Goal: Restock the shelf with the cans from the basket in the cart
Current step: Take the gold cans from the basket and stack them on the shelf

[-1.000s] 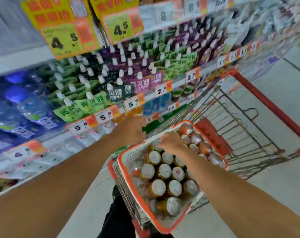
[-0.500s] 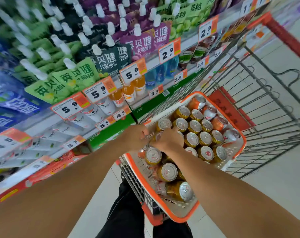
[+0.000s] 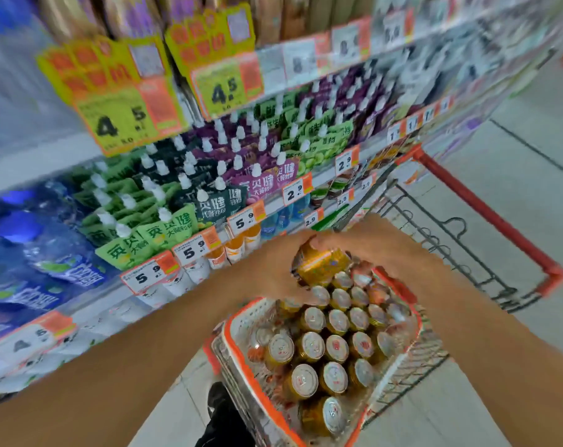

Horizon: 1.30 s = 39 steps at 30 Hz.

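head cam | looks forward-down | close over basket [image 3: 241,321] | shelf [image 3: 273,201] left

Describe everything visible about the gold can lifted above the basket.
The gold can looks like metal, with a shiny yellow-gold printed side; motion blur hides the label. It lies tilted nearly on its side, raised above the upright cans in the orange-rimmed basket. The left hand and the right hand both grip it.

— Where are the cans?
— Gold cans [image 3: 319,356] stand upright, silver tops up, packed in the orange-rimmed basket [image 3: 238,337] inside the red cart [image 3: 486,211].
— Any out?
— One gold can [image 3: 322,262], tilted, just above them, beside the shelf [image 3: 273,201].
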{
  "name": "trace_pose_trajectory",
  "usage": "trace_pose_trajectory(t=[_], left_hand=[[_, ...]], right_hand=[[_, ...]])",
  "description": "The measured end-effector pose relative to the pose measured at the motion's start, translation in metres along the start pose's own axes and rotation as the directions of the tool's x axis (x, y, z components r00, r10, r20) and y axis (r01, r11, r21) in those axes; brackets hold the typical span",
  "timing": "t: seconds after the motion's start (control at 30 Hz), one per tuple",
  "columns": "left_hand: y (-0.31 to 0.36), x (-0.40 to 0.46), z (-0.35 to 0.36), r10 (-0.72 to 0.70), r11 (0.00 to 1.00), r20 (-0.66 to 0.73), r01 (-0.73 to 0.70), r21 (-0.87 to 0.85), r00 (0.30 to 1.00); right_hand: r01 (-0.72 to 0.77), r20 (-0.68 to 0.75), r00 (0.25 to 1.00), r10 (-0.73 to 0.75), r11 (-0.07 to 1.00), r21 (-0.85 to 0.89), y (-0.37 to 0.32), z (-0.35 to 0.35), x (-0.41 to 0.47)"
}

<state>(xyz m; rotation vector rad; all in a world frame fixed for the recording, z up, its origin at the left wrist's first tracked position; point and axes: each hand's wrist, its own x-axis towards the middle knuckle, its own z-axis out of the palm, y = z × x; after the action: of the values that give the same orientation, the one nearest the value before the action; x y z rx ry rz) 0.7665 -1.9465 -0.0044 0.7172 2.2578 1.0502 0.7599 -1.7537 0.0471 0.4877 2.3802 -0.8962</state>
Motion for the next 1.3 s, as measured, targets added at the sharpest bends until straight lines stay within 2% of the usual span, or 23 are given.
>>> trace_pose_trajectory(t=[0.07, 0.13, 0.23, 0.33, 0.4, 0.43, 0.47, 0.53, 0.6, 0.7, 0.8, 0.83, 0.87, 0.97, 1.0, 1.03, 1.13, 1.2, 1.3], left_hand=[[0.047, -0.003, -0.033, 0.046, 0.998, -0.151, -0.053, -0.042, 0.987], [0.099, -0.014, -0.071, 0.062, 0.985, -0.248, -0.100, -0.142, 0.967], [0.165, -0.034, -0.131, 0.112, 0.917, -0.369, -0.239, -0.319, 0.923], [0.217, -0.066, -0.180, 0.173, 0.862, -0.410, -0.339, -0.376, 0.895], [0.242, -0.083, -0.204, 0.167, 0.845, -0.440, -0.358, -0.398, 0.882], [0.256, -0.094, -0.216, 0.155, 0.871, -0.509, -0.360, -0.333, 0.846], [0.268, -0.104, -0.226, 0.142, 0.916, -0.610, -0.337, -0.217, 0.779], [0.293, -0.123, -0.247, 0.188, 0.969, -0.775, -0.243, 0.045, 0.604], [0.309, -0.137, -0.271, 0.270, 0.962, -0.842, -0.157, 0.222, 0.467], [0.315, -0.146, -0.316, 0.322, 0.947, -0.879, -0.113, 0.302, 0.352], [0.314, -0.152, -0.364, 0.338, 0.941, -0.891, -0.127, 0.313, 0.302], [0.311, -0.153, -0.384, 0.327, 0.945, -0.893, -0.132, 0.300, 0.308], [0.306, -0.154, -0.406, 0.298, 0.954, -0.889, -0.136, 0.267, 0.349], [0.290, -0.158, -0.466, 0.181, 0.983, -0.814, -0.138, 0.125, 0.551], [0.283, -0.156, -0.484, 0.157, 0.987, -0.789, -0.116, 0.109, 0.594], [0.275, -0.151, -0.499, 0.147, 0.989, -0.779, -0.078, 0.126, 0.609], [0.257, -0.127, -0.528, 0.185, 0.942, -0.791, 0.124, 0.312, 0.583], [0.246, -0.112, -0.542, 0.128, 0.910, -0.757, 0.227, 0.346, 0.641], [0.227, -0.096, -0.555, 0.032, 0.884, -0.702, 0.307, 0.352, 0.712]], right_hand=[[0.100, -0.024, 0.995, -0.099, 0.995, 0.008, -0.043, -0.053, -0.036], [0.269, -0.065, 0.961, -0.269, 0.963, -0.007, -0.080, -0.100, -0.079], [0.569, -0.072, 0.821, -0.566, 0.822, 0.027, -0.128, -0.154, -0.141], [0.746, -0.098, 0.665, -0.740, 0.663, 0.057, -0.172, -0.190, -0.198], [0.800, -0.187, 0.591, -0.784, 0.600, 0.013, -0.198, -0.202, -0.221], [0.818, -0.243, 0.556, -0.795, 0.575, -0.011, -0.213, -0.206, -0.230], [0.819, -0.297, 0.539, -0.788, 0.573, -0.033, -0.228, -0.209, -0.238], [0.813, -0.400, 0.496, -0.771, 0.574, -0.097, -0.260, -0.210, -0.252], [0.825, -0.460, 0.446, -0.768, 0.551, -0.121, -0.294, -0.210, -0.261], [0.853, -0.469, 0.346, -0.813, 0.480, -0.204, -0.341, -0.214, -0.270], [0.830, -0.416, 0.307, -0.856, 0.455, -0.323, -0.387, -0.219, -0.278], [0.831, -0.404, 0.304, -0.863, 0.448, -0.331, -0.405, -0.220, -0.277], [0.830, -0.399, 0.307, -0.864, 0.449, -0.332, -0.425, -0.221, -0.272], [0.805, -0.337, 0.309, -0.889, 0.433, -0.405, -0.473, -0.226, -0.251], [0.782, -0.305, 0.315, -0.899, 0.428, -0.454, -0.490, -0.226, -0.240], [0.741, -0.276, 0.322, -0.906, 0.423, -0.522, -0.505, -0.227, -0.228], [0.614, -0.183, 0.380, -0.907, 0.395, -0.684, -0.540, -0.227, -0.190], [0.578, -0.122, 0.429, -0.895, 0.375, -0.725, -0.554, -0.223, -0.167], [0.532, -0.078, 0.436, -0.896, 0.327, -0.781, -0.567, -0.217, -0.134]])
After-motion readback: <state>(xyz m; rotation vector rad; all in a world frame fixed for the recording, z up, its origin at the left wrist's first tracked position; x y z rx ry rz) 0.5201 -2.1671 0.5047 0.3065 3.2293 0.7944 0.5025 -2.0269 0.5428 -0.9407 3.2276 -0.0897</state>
